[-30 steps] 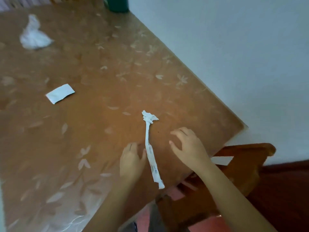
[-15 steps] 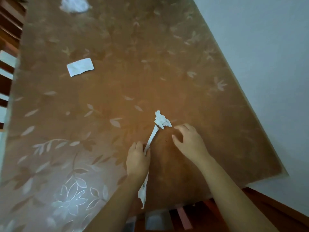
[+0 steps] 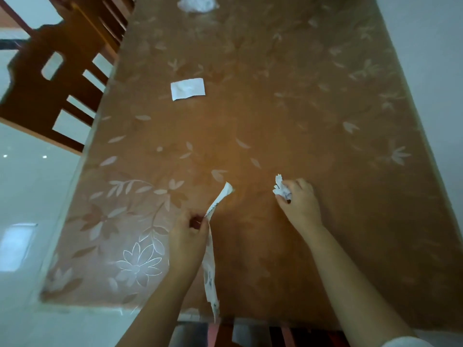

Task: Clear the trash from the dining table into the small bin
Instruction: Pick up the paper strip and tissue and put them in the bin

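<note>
1. The table (image 3: 313, 116) fills most of the view, under a brown cloth with a pale leaf and flower print. A white wall runs along its right side, a wooden chair (image 3: 45, 88) stands at the far left, and part of another chair shows under the near edge.
2. The small bin is nowhere in view, so where the trash must go cannot be told from here.
3. A long twisted paper strip (image 3: 211, 269) is in the left hand (image 3: 189, 242). The grip is pinched closed on it partway along, so one end rises toward the far side and the other trails down past the near table edge.
4. The right hand (image 3: 299, 202), near right of centre, has its grip curled around a small crumpled scrap (image 3: 281, 189), whose white edges poke out on the left side of the fingers.
5. A flat white paper slip (image 3: 188, 88) lies on the cloth further off, left of centre, well apart from both hands.
6. A crumpled tissue (image 3: 196, 3) sits at the far edge, partly cut off by the frame.
7. Judged from this, the step in hand is gathering: two pieces are picked up and two remain on the table.
8. The next move probably calls for bunching the strip into one hand to free a grip for the flat slip, which may need a fingernail or a slide to lift, or for carrying this load to the bin first.
</note>
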{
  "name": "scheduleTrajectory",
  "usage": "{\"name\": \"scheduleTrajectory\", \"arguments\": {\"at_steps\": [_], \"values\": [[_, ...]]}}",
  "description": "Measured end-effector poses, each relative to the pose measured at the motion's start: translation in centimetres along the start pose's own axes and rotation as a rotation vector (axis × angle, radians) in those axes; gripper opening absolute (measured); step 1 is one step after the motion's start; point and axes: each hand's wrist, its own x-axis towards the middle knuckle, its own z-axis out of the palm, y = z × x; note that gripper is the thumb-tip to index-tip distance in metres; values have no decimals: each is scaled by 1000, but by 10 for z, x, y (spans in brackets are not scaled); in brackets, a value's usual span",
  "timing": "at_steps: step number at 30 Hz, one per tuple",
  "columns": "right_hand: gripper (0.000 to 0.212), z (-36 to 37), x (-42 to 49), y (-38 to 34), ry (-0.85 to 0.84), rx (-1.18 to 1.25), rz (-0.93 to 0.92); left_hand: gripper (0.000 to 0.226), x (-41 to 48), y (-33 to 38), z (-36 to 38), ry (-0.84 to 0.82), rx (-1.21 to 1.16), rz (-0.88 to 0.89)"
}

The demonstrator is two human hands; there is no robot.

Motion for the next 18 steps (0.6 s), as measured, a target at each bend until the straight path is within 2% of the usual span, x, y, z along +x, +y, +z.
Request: {"name": "scheduleTrajectory", "arguments": {"at_steps": [10, 18], "values": [[10, 12, -22, -17, -10, 28, 18, 18, -18, -19, -41, 71, -55, -33], [4, 8, -65, -91, -27, 65, -110, 22, -27, -25, -95, 117, -147, 17]]}}
